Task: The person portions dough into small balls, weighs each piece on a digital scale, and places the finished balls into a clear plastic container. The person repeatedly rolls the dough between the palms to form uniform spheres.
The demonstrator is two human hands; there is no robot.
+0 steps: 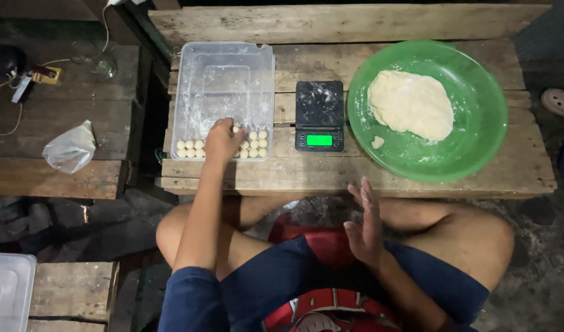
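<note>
My left hand [222, 141] reaches into a clear plastic tray [224, 74] dusted with flour, its fingers closed over a small dough ball among the rows of dough balls [255, 144] at the tray's near edge. My right hand [365, 224] hovers open above my lap, fingers spread, holding nothing. A small black digital scale [319, 115] with a lit green display stands between the tray and a wide green bowl [478, 132]. A large lump of pale dough [410, 103] lies in the bowl, with a small scrap [377, 142] beside it.
All of this rests on a rough wooden plank table [355, 27]. A crumpled clear plastic bag [70, 148] lies on a second wooden bench at the left, with cables behind it. Another clear container [5, 289] sits at bottom left. A sandalled foot [560, 102] shows at the right edge.
</note>
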